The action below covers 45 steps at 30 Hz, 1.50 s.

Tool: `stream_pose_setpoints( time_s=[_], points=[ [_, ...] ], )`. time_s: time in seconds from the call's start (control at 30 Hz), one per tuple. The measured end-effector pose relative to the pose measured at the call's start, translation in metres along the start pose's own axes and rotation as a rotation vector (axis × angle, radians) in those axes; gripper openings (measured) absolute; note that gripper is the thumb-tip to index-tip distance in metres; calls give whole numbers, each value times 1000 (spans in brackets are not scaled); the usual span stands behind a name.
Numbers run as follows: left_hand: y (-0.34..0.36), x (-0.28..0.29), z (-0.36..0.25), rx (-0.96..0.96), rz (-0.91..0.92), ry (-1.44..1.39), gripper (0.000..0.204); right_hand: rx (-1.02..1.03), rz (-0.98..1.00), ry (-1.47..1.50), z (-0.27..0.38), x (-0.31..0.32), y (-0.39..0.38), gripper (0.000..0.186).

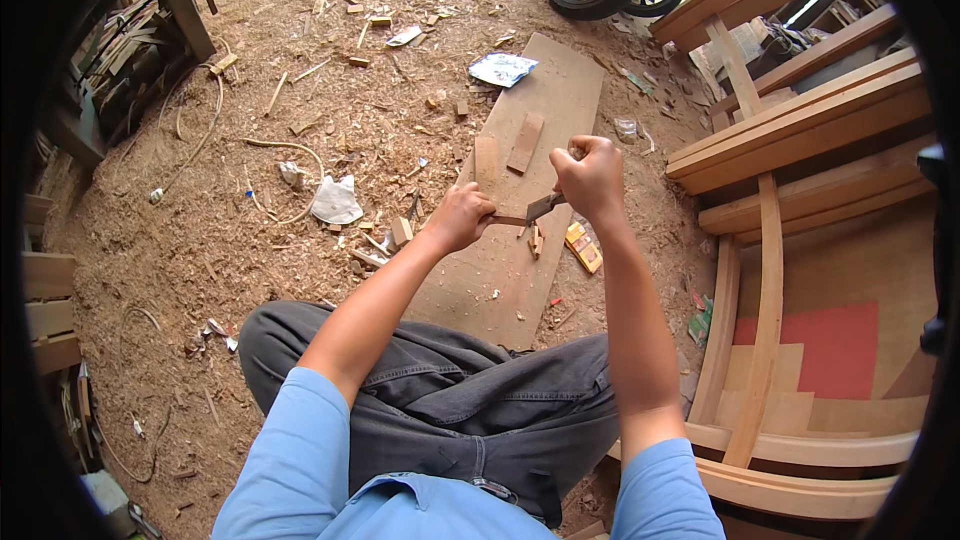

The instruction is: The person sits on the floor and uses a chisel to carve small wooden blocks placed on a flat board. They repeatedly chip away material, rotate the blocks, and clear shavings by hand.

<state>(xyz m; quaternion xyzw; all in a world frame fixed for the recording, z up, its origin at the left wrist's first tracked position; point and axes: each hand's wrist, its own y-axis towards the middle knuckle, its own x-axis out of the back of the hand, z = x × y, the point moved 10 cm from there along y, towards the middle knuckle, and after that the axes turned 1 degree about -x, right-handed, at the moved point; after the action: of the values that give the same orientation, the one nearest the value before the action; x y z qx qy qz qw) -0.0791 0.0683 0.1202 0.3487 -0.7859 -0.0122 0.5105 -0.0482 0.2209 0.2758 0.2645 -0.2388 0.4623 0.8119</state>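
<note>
Blue shirt (pixel 425 515) foremost, my left grip (pixel 460 217) pinching a wooden strip (pixel 510 221), my right grip (pixel 593 180) clenched on a flat-bladed tool (pixel 541 207)

A light blue shirt (pixel 420 515) is worn, its short sleeves (pixel 290 430) leaving the forearms (pixel 385 305) bare. Trousers (pixel 420 365) are dark grey with visible stitched seams (pixel 545 396); a small shiny fitting (pixel 495 488) shows at the front.

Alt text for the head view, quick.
A seated person holds a thin wood strip in the left hand and a flat metal blade at its end in the right hand, over a wooden board. A flat wood piece lies on the board beyond the hands; shavings surround it, with wooden frames to the right.
</note>
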Motion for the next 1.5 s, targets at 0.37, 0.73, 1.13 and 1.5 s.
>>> stream_pose_setpoints(
  time_s=[0.37,0.73,1.13,1.5],
  points=[
    [28,48,-14,-34,-102,-72,13,80,-40,24,52,44,6,32],
    [28,48,-11,-52,-97,-44,12,63,-38,20,49,38,9,32],
    [33,56,-15,-58,-107,-62,13,62,-19,80,54,45,11,32],
    [13,27,7,-45,-119,-170,11,35,31,20,26,15,4,25]
  ],
)
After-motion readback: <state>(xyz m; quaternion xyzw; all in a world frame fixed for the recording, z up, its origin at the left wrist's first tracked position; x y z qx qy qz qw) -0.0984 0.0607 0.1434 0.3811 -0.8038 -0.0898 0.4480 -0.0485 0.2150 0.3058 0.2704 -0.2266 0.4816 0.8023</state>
